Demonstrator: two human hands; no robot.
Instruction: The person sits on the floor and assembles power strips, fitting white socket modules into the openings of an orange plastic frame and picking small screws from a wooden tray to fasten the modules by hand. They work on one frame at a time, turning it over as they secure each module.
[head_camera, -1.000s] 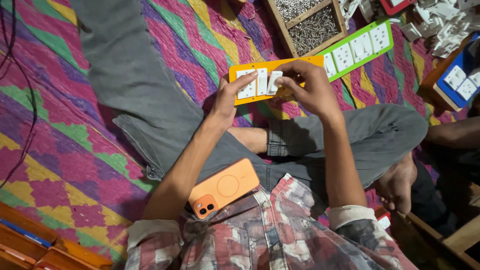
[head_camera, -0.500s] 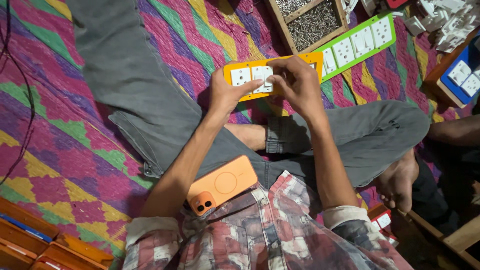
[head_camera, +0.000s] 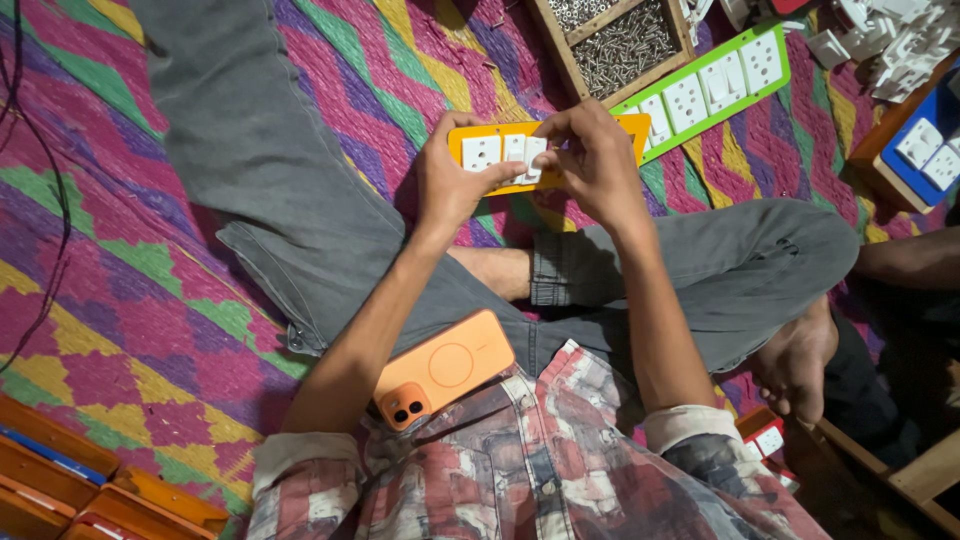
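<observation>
Since the earlier frame the orange switch plate (head_camera: 500, 150) has stayed held above the crossed legs, and the right hand's fingertips have shifted onto its white modules. The left hand (head_camera: 450, 185) clamps the plate's left end, thumb on top. The right hand (head_camera: 595, 160) pinches a white switch module (head_camera: 530, 155) at mid-plate. A green switch plate (head_camera: 745, 75) lies on the woven mat (head_camera: 120, 270) beside a wooden screw tray (head_camera: 620, 40) near the mat's far edge
</observation>
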